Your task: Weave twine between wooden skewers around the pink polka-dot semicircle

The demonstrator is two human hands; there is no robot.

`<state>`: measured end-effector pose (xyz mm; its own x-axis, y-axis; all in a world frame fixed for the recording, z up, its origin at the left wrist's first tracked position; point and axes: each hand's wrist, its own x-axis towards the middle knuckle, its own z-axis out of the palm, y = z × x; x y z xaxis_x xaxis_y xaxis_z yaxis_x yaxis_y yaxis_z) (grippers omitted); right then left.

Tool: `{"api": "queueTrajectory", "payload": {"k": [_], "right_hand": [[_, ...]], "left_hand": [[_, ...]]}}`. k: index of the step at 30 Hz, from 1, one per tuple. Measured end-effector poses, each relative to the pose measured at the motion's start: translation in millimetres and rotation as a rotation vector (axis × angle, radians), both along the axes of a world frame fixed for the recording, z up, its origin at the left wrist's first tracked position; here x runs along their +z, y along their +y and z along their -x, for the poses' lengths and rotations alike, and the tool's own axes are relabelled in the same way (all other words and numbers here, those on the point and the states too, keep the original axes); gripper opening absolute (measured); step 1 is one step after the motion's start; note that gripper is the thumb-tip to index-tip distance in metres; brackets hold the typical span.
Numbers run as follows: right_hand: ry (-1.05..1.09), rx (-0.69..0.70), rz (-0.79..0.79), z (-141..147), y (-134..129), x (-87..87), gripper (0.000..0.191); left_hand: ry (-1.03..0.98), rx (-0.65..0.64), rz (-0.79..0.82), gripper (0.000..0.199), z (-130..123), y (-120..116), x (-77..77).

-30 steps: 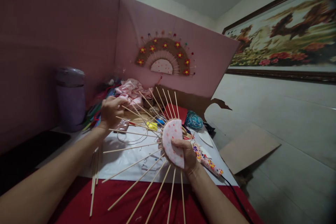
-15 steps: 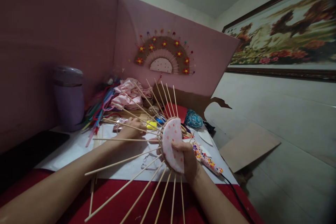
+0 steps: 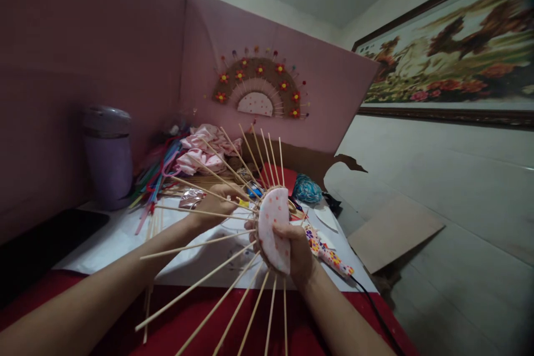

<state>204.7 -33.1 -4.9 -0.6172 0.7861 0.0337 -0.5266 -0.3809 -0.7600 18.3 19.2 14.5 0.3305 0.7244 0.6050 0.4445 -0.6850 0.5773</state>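
My right hand (image 3: pixel 298 247) grips a half-round piece covered in pink dotted fabric (image 3: pixel 274 228), thumb on its front face. Thin wooden sticks (image 3: pixel 198 283) fan out from its curved edge, up, left and down. Behind the sticks on the left, my left hand (image 3: pixel 221 203) is near the curved edge, its fingers bent and partly hidden; whether it holds anything cannot be made out. Close to its fingertips lies a small yellow item (image 3: pixel 243 202), beside a blue one (image 3: pixel 254 192).
A purple tumbler (image 3: pixel 109 158) stands at the left, near crumpled pink fabric (image 3: pixel 204 147) and colourful pipe cleaners. Blue yarn (image 3: pixel 307 188) and a flower-patterned tool with a cord (image 3: pixel 329 253) are at the right. A finished fan-shaped decoration (image 3: pixel 261 69) hangs on the pink board.
My left hand has moved right and slightly up, closer to the half-round piece, and now covers part of the yellow item. The fan of sticks has turned slightly clockwise.
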Motion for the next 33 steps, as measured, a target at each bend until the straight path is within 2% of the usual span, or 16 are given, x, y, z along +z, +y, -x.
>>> {"api": "queueTrajectory", "payload": {"k": [3,4,6,11,15,18,26,33], "right_hand": [[0.014,-0.061,0.014,-0.9,2.9,-2.3,0.027],[0.019,-0.083,0.018,-1.3,4.0,-3.6,0.026],[0.023,-0.105,0.028,-2.0,5.6,-5.6,0.025],[0.021,-0.108,0.048,-2.2,5.9,-5.8,0.026],[0.027,-0.116,0.036,-2.5,6.1,-5.3,0.026],[0.028,-0.08,0.032,-2.4,6.7,-5.7,0.023],[-0.001,-0.029,0.027,-2.1,6.1,-5.6,0.02],[-0.001,-0.024,0.04,-2.0,5.6,-5.4,0.019]], "left_hand": [[-0.296,-0.386,0.445,0.025,-4.3,-11.9,9.6],[-0.355,-0.457,0.533,0.025,-6.3,-15.9,11.4],[-0.432,-0.517,0.605,0.022,-9.9,-21.9,13.4],[-0.479,-0.473,0.578,0.009,-11.5,-20.5,12.4],[-0.443,-0.442,0.543,0.012,-7.8,-11.4,7.1],[-0.466,-0.367,0.506,0.014,-8.1,-9.5,5.0],[-0.509,-0.211,0.459,0.006,-15.7,-22.7,16.2],[-0.506,-0.202,0.48,0.006,-18.6,-28.2,19.6]]}}
